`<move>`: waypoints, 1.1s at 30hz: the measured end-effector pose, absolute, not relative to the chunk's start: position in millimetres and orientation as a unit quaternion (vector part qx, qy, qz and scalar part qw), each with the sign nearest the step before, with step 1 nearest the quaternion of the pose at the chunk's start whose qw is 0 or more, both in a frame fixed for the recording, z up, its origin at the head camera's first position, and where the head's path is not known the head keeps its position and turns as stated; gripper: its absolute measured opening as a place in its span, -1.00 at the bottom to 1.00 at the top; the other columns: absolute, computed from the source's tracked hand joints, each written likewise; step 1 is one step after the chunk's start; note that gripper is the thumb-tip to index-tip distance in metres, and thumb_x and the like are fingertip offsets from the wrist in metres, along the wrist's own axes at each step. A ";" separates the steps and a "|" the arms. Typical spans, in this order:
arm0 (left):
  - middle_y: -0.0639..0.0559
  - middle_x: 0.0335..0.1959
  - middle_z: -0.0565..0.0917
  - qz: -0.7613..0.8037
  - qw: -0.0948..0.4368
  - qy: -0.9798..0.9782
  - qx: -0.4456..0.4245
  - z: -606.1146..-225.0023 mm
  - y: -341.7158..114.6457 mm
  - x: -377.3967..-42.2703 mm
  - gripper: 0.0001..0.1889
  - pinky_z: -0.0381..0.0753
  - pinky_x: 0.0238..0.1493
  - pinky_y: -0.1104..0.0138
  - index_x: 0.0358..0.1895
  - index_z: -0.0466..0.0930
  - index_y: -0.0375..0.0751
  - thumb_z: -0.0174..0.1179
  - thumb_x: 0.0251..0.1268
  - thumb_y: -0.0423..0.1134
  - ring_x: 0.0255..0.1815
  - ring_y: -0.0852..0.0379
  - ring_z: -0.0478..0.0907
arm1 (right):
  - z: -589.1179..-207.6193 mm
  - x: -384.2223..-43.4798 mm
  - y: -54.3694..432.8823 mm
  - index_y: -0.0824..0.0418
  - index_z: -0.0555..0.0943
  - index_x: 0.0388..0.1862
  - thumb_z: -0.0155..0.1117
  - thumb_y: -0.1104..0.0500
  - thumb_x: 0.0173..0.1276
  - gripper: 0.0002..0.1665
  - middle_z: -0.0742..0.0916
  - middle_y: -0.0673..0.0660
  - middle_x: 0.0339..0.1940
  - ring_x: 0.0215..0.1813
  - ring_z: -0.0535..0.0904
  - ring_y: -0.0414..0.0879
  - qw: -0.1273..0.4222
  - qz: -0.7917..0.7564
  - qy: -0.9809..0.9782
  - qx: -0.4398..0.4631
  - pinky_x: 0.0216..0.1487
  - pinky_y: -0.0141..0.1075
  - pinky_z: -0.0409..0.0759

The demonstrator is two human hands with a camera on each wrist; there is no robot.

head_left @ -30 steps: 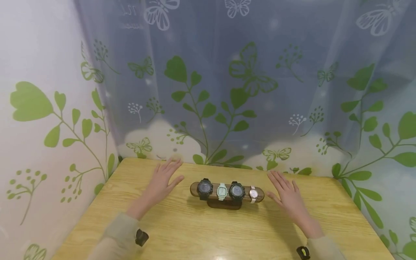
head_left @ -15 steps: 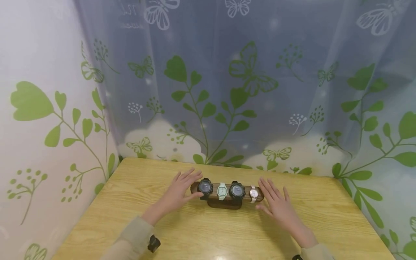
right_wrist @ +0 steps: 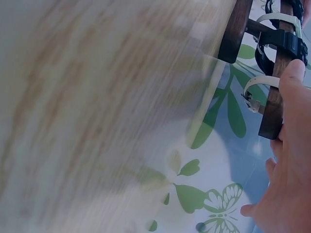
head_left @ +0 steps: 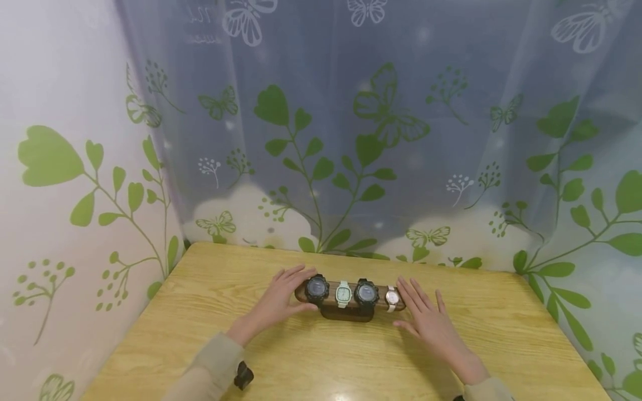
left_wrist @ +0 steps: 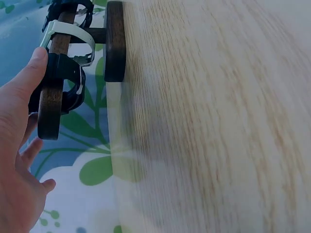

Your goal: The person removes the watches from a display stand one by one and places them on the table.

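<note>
A dark wooden watch stand stands on the table with watches along its bar. From left to right come a black watch, a mint-green watch, a second black watch and a small white-strapped watch. My left hand is at the bar's left end, fingers extended behind it and thumb beside the first black watch. At the other end, my right hand lies with straight fingers along the bar's tip near the white-strapped watch. Wrist views show each thumb close against the bar; firm contact is hard to judge.
The light wooden table ends at the back against a curtain printed with leaves and butterflies. Similar printed sheets hang at the left and right sides. A small black device sits at the left wrist.
Both hands have come inward from either side to the ends of the watch stand. The stand and its watches look to be in nearly the same place.
</note>
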State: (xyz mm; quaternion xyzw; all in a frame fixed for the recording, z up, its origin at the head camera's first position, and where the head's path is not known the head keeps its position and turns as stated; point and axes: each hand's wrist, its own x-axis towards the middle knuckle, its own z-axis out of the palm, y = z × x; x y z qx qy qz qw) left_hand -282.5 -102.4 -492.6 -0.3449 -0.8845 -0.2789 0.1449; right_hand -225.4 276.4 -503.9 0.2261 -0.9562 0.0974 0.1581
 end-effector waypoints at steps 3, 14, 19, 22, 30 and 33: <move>-0.15 0.43 0.48 -0.288 0.141 -0.882 -0.346 -494.3 -99.9 -284.3 -0.16 0.14 0.43 -0.36 0.46 0.41 -0.12 0.50 0.10 0.06 0.50 -0.25 0.28 | -504.1 -225.2 277.2 0.05 -0.08 0.71 0.29 -0.17 0.41 0.10 0.03 0.02 0.71 0.69 -0.25 -0.08 0.154 0.095 -0.958 0.224 0.56 0.32 -0.28; -0.06 0.37 0.55 -0.281 0.136 -0.885 -0.345 -494.3 -97.2 -286.3 -0.21 0.11 0.48 -0.30 0.45 0.44 -0.12 0.44 0.15 0.10 0.49 -0.22 0.33 | -504.5 -224.2 276.1 0.07 -0.04 0.70 0.35 -0.14 0.37 0.12 0.03 0.00 0.71 0.69 -0.26 -0.09 0.162 0.087 -0.956 0.229 0.56 0.33 -0.26; -0.04 0.36 0.56 -0.272 0.145 -0.889 -0.338 -495.5 -98.7 -286.9 -0.21 0.10 0.50 -0.28 0.44 0.45 -0.06 0.45 0.13 0.11 0.47 -0.20 0.35 | -504.1 -224.3 277.4 0.10 0.00 0.69 0.34 -0.17 0.37 0.10 0.04 0.00 0.71 0.69 -0.16 -0.02 0.167 0.073 -0.956 0.228 0.54 0.36 -0.17; -0.03 0.36 0.57 -0.267 0.148 -0.893 -0.331 -496.1 -102.0 -287.3 -0.21 0.10 0.52 -0.25 0.43 0.46 -0.03 0.46 0.11 0.12 0.47 -0.17 0.36 | -504.2 -224.3 276.9 0.10 0.03 0.69 0.35 -0.17 0.36 0.10 0.06 0.01 0.70 0.68 -0.06 0.06 0.171 0.071 -0.956 0.229 0.52 0.39 -0.11; -0.03 0.27 0.64 -0.264 0.192 -0.884 -0.334 -493.4 -115.5 -286.4 -0.25 0.17 0.48 -0.25 0.32 0.56 -0.05 0.57 -0.02 0.03 0.39 -0.19 0.46 | -505.0 -223.0 275.7 0.15 0.07 0.67 0.39 -0.12 0.33 0.09 0.07 0.02 0.70 0.63 0.08 0.21 0.183 0.089 -0.951 0.234 0.56 0.32 -0.23; -0.04 0.26 0.65 -0.259 0.205 -0.883 -0.332 -491.0 -121.3 -285.1 -0.25 0.18 0.47 -0.27 0.30 0.57 -0.05 0.60 -0.06 -0.01 0.37 -0.22 0.47 | -505.3 -223.1 275.4 0.17 0.09 0.66 0.38 -0.13 0.34 0.08 0.08 0.03 0.70 0.66 0.00 0.13 0.185 0.090 -0.950 0.233 0.56 0.32 -0.22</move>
